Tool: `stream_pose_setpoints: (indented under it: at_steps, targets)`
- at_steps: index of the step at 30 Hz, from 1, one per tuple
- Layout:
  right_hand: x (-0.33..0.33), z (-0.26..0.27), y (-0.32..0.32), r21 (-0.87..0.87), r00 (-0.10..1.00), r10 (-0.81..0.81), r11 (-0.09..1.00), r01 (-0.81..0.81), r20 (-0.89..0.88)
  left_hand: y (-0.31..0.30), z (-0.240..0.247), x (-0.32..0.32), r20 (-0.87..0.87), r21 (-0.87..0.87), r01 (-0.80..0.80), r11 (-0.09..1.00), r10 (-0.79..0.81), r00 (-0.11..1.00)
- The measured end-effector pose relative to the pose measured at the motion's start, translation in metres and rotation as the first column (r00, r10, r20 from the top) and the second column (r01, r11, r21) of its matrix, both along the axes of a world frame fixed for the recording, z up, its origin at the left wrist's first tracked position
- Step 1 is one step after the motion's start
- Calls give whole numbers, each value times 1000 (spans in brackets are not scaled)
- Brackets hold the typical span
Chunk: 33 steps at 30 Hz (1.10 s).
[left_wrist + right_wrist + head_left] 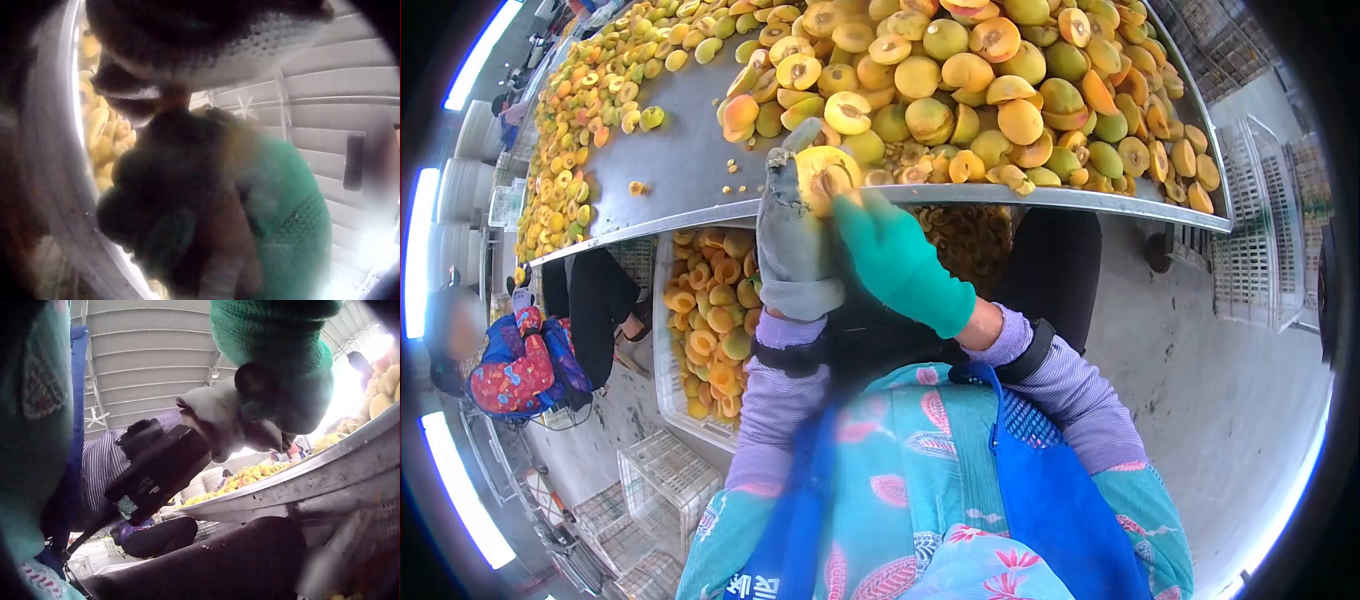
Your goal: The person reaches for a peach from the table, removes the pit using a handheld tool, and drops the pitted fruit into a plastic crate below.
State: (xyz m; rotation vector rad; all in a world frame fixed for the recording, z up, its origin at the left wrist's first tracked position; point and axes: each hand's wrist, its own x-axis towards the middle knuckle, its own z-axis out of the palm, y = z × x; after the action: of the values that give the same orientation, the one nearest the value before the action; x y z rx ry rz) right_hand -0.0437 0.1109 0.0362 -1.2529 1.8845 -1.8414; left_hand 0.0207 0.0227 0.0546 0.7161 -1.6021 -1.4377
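My left hand [798, 235], in a worn grey glove, grips a yellow halved apricot [825, 172] with its cut face up and the brown stone hollow showing. This is just over the near edge of the metal table. My right hand [900, 255], in a green knitted glove, has its fingertips right at the lower right edge of that half. Those fingers are blurred, and I cannot tell whether they pinch the fruit or something small. In the right wrist view the green glove [275, 350] meets the pale glove [215, 415]; the fruit is hidden there.
A big heap of apricots [960, 75], whole and halved, covers the table [690, 120]. Small stones lie near its front edge. Below stands a white crate [665, 370] of apricot halves. Another person [520, 365] sits at left. Plastic crates [1260, 220] stand at right.
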Motion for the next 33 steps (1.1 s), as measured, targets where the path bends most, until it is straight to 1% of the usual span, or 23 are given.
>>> stream_pose_setpoints:
  at_steps: [1, 3, 5, 6, 9, 11, 12, 13, 15, 16, 17, 18, 20, 22, 24, 25, 26, 27, 28, 29, 30, 32, 33]
  targets:
    - [-2, 0, 3, 23, 1000, 4, 1000, -3, -13, -4, -5, 6, 162, -218, -3, 976, 39, 986]
    - [-6, 0, 10, 63, 999, 10, 998, -8, -32, -10, -6, 11, 294, -431, 46, 901, 92, 952]
    - [-4, -2, 13, 101, 999, 28, 995, -25, -35, -12, -1, 14, 273, -438, 73, 896, 55, 960]
    - [-3, -3, 14, 120, 999, 40, 992, -36, -31, -11, 0, 14, 292, -490, 63, 869, 96, 951]
    - [-7, -9, 10, 87, 980, 73, 995, -58, -182, -11, 1, 13, 334, -614, 77, 785, 171, 927]
    - [-6, -7, 11, 152, 993, 118, 982, -115, -17, -14, -5, 19, 374, -649, 141, 748, 152, 915]
    - [-5, 7, 12, 223, 966, 129, 958, -179, 223, -14, -9, 18, 352, -571, 108, 814, 124, 928]
    - [-5, 15, 13, 275, 886, 112, 926, -257, 450, -13, -13, 16, 327, -485, 77, 871, 99, 940]
    - [-4, 1, 11, 176, 970, 132, 970, -169, 203, -10, -16, 12, 160, -167, 21, 986, 6, 987]
    - [-2, -3, 12, 148, 973, 131, 976, -161, 192, -8, -16, 9, 4, 69, 30, 997, -30, 1000]
    - [-1, -5, 13, 119, 975, 130, 981, -152, 179, -6, -15, 7, -156, 296, 75, 952, -29, 987]
    - [4, 5, 17, 119, 949, 131, 978, -170, 285, 0, -12, 2, -170, 317, 48, 947, 7, 985]
    - [2, 29, 20, 217, 809, 141, 924, -315, 571, 13, -3, -7, -191, 361, -4, 933, 78, 979]
    - [-17, 52, 20, 309, 521, 59, 748, -588, 851, 13, -7, -5, -125, 95, -4, 995, 16, 992]
    - [-28, 36, 21, 284, 598, 166, 761, -583, 784, 0, -17, -1, 20, -206, 94, 974, -92, 996]
    - [-31, 19, 19, 271, 631, 217, 766, -583, 745, -19, -29, 6, 140, -351, 197, 915, -157, 978]
    - [-23, -13, 14, 144, 832, 356, 881, -451, 426, -22, -28, 8, 159, -257, 258, 931, -223, 962]
    - [-16, -46, 9, -11, 961, 276, 961, -276, 25, -25, -27, 10, 174, -160, 311, 937, -284, 943]
    - [2, -31, 2, -83, 984, 177, 981, -177, -14, -17, -12, 9, 58, 172, 328, 929, -342, 938]
    - [4, -13, 11, 63, 781, 330, 903, -424, 530, -11, -1, 8, -73, 480, 344, 807, -355, 932]
    - [6, 24, 19, 171, 415, 99, 808, -564, 905, -7, 3, 6, -19, 530, 281, 800, -320, 947]
    - [3, 18, 19, -138, 0, 170, 803, -579, 985, -4, 3, 7, -21, 488, 268, 831, -296, 955]
    - [3, 17, 20, -284, -210, 200, 795, -536, 957, -2, 3, 8, -24, 468, 262, 844, -285, 958]
